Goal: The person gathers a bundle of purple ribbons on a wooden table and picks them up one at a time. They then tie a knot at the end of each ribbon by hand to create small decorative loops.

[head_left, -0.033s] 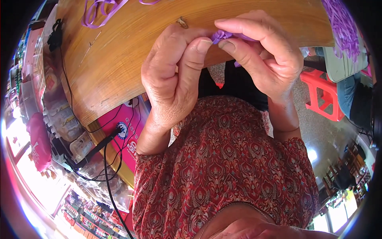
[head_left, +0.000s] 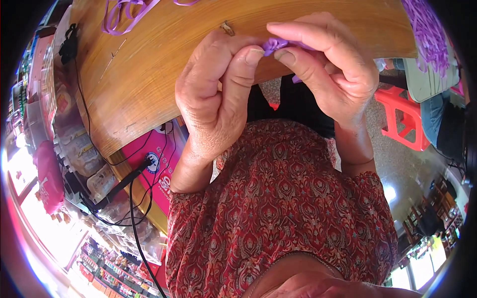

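Observation:
Above the near edge of the wooden table [head_left: 149,74], both my hands meet around a small folded piece of purple ribbon [head_left: 274,45]. My left hand [head_left: 216,94] pinches its left side between thumb and forefinger. On the other side, my right hand [head_left: 333,69] has its thumb tip against the ribbon, with the forefinger arched above and apart from the thumb. A strip of the ribbon runs back into the right hand, and a short end shows below the right thumb. The other right fingers are curled and partly hidden.
Loose purple ribbon loops [head_left: 126,17] lie at the table's far left. A thick bunch of purple strips [head_left: 430,37] hangs at the far right. A red plastic stool [head_left: 405,119] stands to the right. Black cables [head_left: 133,213] run along the left side past a pink bag [head_left: 149,164].
My right forefinger has lifted very slightly from the ribbon, and my left hand has shifted a little to the left. The ribbon stays between my hands.

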`<state>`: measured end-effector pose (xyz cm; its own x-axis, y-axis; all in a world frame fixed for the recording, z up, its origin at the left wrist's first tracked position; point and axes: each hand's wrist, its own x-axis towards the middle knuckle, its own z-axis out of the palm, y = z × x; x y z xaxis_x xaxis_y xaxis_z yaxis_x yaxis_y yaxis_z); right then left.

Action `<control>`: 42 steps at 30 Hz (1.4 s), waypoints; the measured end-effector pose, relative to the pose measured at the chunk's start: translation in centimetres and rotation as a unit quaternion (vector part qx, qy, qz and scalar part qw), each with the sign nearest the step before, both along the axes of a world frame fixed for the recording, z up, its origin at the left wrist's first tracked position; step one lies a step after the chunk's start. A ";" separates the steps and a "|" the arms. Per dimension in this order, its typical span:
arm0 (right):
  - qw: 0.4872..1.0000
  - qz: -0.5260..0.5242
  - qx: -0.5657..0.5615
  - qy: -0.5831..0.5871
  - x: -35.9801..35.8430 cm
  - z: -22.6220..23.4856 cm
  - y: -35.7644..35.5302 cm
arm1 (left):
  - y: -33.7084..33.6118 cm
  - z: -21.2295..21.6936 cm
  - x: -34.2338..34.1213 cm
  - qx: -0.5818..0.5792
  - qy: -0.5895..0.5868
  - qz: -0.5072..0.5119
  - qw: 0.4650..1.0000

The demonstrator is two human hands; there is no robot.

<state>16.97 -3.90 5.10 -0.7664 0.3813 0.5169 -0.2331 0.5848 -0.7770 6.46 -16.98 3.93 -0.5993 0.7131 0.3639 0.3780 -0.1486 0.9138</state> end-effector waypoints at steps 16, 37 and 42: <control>0.998 0.005 -0.056 -0.017 0.3 -0.3 -0.3 | 0.4 -0.9 0.9 0.104 -0.201 -0.058 0.972; 0.996 0.070 -0.025 0.041 0.1 -1.1 0.4 | 0.4 -1.1 1.1 0.144 -0.342 -0.067 0.926; 0.993 0.048 -0.111 0.005 0.3 -1.0 -0.2 | 0.7 -1.2 1.5 0.150 -0.357 -0.048 0.921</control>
<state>17.28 -4.11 4.12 -0.8002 0.4118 0.4359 -0.2873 0.3748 -0.8815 7.93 -16.28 2.78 -0.7010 0.7072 0.0916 -0.3308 -0.4363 0.8368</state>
